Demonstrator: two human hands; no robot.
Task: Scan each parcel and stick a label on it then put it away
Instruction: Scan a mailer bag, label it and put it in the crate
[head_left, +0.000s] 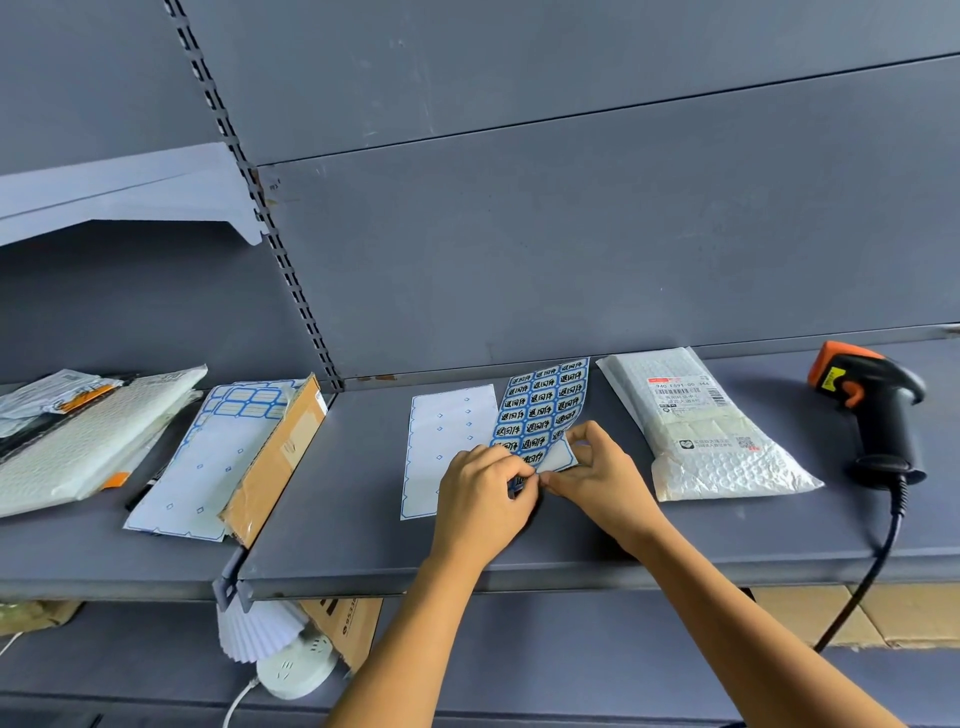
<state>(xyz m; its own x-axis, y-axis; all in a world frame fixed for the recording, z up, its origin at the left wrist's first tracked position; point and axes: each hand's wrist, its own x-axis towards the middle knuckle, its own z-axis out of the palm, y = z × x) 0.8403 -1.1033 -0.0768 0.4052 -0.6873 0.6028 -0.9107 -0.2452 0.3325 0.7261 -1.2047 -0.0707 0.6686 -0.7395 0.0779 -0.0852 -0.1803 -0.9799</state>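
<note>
Now, left grip (483, 499), right grip (597, 473) pinching label sheet (540, 405), parcel (701, 431) beside

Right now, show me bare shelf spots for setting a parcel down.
Bare shelf: between the cardboard box and the empty backing sheet; between the bubble parcel and the scanner. Crowded: the parcel pile at left; left hand and right hand pinching the label sheet.

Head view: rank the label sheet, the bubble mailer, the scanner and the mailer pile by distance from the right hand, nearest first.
1. label sheet: pinched by the right hand itself.
2. bubble mailer: just to the hand's right.
3. scanner: farther right, past the mailer.
4. mailer pile: far left, on the neighbouring shelf.
</note>
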